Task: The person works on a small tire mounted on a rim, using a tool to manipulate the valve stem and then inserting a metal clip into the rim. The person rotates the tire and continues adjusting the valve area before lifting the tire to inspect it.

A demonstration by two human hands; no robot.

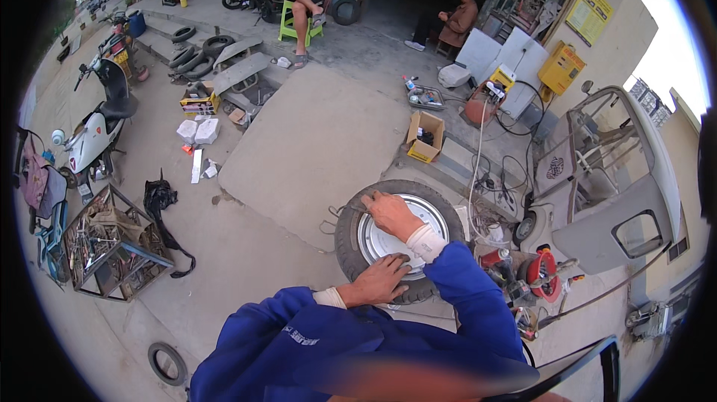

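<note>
the left hand (379, 280) rests open on the near side of a wheel (379, 242) lying flat beneath it — the right hand (392, 215) bends over the far side, though whether it grips anything i cannot tell. a cardboard box (425, 150) sits beyond both.

Blue sleeves (478, 290) | off-white cuffs (427, 243) | white marking (301, 335) (apparently lettering, too small to read)
</note>
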